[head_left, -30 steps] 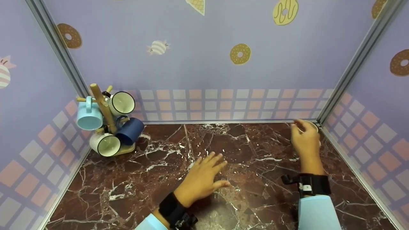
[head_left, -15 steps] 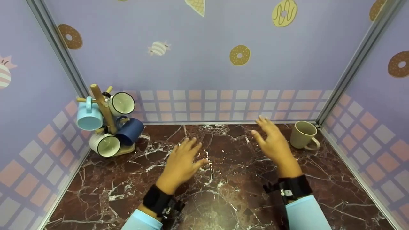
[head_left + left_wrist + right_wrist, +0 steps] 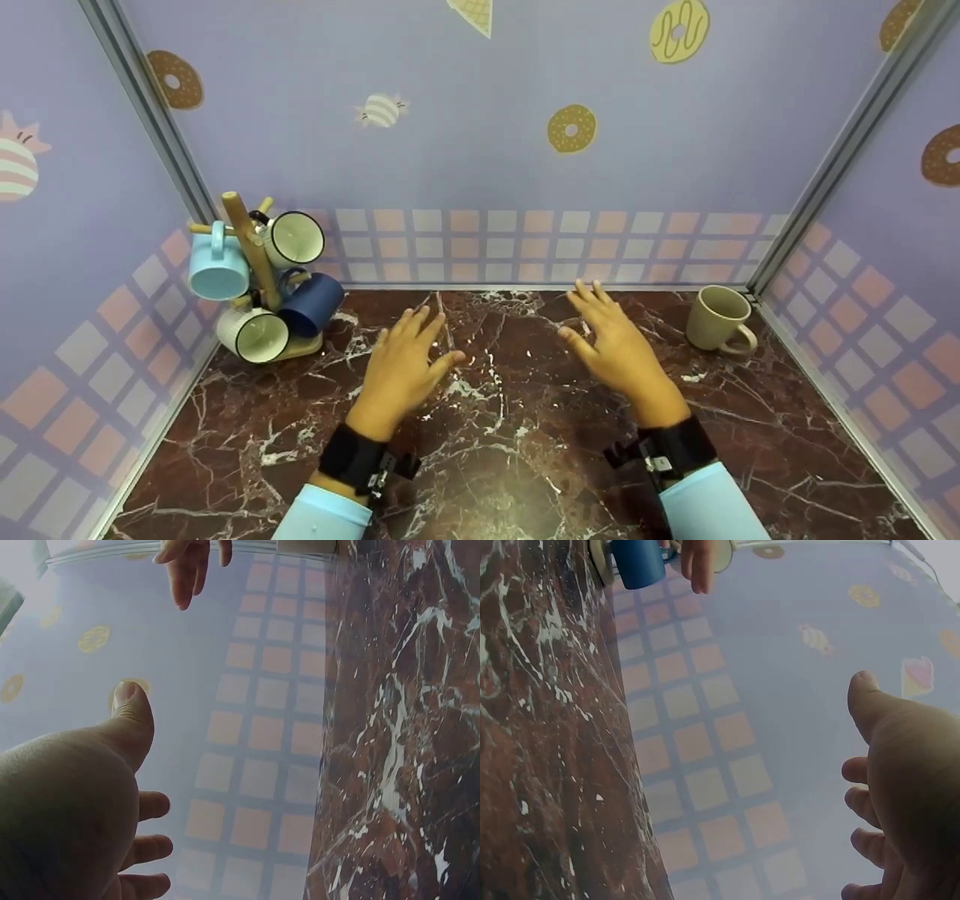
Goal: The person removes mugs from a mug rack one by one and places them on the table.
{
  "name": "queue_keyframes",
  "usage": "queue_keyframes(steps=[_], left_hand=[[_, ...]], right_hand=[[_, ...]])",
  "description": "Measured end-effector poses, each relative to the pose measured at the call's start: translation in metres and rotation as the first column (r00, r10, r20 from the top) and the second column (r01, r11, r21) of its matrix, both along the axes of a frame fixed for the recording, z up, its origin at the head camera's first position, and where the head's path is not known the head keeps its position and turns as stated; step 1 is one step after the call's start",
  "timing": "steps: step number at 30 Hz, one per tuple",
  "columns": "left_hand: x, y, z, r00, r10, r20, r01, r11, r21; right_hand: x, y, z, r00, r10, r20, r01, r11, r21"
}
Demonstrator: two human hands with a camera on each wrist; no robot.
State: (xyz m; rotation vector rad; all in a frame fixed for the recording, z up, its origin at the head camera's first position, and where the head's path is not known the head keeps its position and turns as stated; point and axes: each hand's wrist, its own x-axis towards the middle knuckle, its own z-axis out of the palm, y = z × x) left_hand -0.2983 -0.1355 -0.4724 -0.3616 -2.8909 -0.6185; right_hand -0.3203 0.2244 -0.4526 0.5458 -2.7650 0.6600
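Observation:
Both hands hover above the dark marbled tabletop (image 3: 495, 450) with nothing in them. The left hand (image 3: 401, 367) has its fingers spread, to the right of the mug tree (image 3: 251, 244). Fingers loosely extended, the right hand (image 3: 615, 352) is left of an olive-beige mug (image 3: 716, 319), apart from it. That mug stands upright, its handle toward the front right. On the tree hang a light blue mug (image 3: 217, 268), a dark blue mug (image 3: 311, 304) and two cream mugs with dark rims, one upper (image 3: 296, 238) and one lower (image 3: 259, 336).
A purple back wall (image 3: 480, 150) with donut and candy pictures closes off the far side. Side walls (image 3: 885, 300) stand at left and right, with grey metal posts (image 3: 825, 150) in the corners. The mug tree is in the far left corner, the olive-beige mug in the far right.
The right hand has left the olive-beige mug and moved left, uncovering it; its fingers have straightened. The left hand has shifted left and farther back.

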Motion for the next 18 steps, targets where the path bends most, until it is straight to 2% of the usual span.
queue_keyframes(steps=[8, 13, 18], left_hand=[[-0.004, -0.019, 0.012, 0.998, 0.059, -0.032, -0.058, 0.998, 0.014], [-0.008, -0.036, 0.021, 0.991, 0.117, -0.061, -0.113, 0.992, 0.064], [-0.012, -0.061, 0.039, 0.979, 0.185, -0.085, -0.175, 0.977, 0.120]], right_hand=[[0.003, -0.018, -0.006, 0.998, 0.057, -0.004, -0.057, 0.997, 0.044], [0.006, -0.025, -0.009, 0.997, 0.084, -0.003, -0.083, 0.995, 0.062], [0.007, -0.031, -0.010, 0.994, 0.111, 0.003, -0.111, 0.991, 0.077]])
